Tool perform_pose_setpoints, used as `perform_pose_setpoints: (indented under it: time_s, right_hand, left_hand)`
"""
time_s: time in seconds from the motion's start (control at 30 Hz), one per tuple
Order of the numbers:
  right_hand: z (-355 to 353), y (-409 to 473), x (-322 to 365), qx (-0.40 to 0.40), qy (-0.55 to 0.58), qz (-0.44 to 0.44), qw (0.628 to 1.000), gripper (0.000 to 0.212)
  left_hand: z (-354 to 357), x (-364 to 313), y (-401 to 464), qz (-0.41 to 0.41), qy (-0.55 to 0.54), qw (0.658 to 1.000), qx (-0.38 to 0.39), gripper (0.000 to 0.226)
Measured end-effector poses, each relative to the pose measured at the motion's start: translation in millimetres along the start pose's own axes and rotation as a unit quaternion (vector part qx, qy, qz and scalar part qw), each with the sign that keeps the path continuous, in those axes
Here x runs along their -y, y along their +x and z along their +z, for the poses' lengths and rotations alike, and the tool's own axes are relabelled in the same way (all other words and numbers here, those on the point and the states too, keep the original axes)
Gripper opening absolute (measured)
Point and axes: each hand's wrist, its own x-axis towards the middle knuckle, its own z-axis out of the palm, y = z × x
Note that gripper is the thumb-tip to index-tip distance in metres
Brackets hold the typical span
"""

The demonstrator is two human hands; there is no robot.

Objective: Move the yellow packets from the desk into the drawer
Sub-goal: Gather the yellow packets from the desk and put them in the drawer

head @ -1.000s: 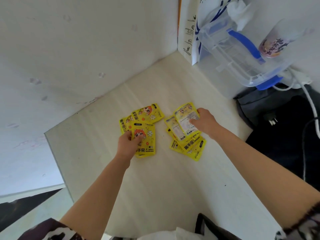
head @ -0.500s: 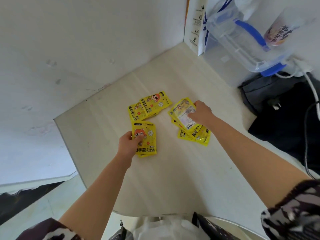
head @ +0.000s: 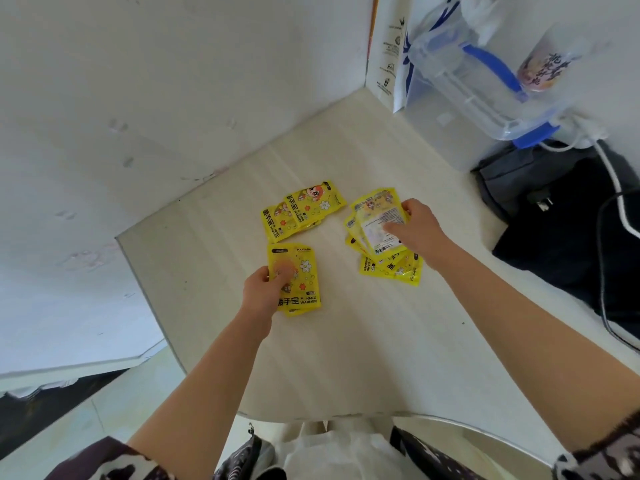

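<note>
Head view, pale wooden desk (head: 346, 341), white wall (head: 138, 98)

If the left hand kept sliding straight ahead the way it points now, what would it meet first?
Most likely the pair of overlapping yellow hand-warmer packets lying just beyond the packet the left hand holds. A strip of pale wooden desk separates them; past them stands the white wall.

You are looking at hand-warmer packets lying on the desk (head: 346, 341) in three clusters: a far-left pair (head: 302, 208), a near-left stack (head: 302, 271), a right-hand pile (head: 375, 223). A storage box (head: 460, 88) is sitting behind them at right.
</note>
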Motion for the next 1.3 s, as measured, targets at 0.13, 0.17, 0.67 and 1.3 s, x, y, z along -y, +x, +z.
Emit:
perform_pose_setpoints:
  time_s: [0.13,0.17,0.67,1.3]
  right_hand:
    - [-6,-50,-9,-0.028,0.156,0.051,0.986,0.025]
    - [-5,-65,-15,-0.035,0.177,0.060,0.982,0.025]
    - [96,-296,-118,-0.145,0.376,0.229,0.886,0.019]
    - [108,-585,-288,-0.304,0.553,0.269,0.727,0.015]
  left_hand:
    - [-7,6,-15,-0.009,-0.038,0.999,0.037,0.022]
    - [-9,8,-20,-0.010,-0.044,0.998,0.048,0.024]
    - [-49,90,-105,-0.011,0.075,0.969,0.234,0.014]
    - [35,256,-290,-0.049,0.251,0.887,0.385,0.015]
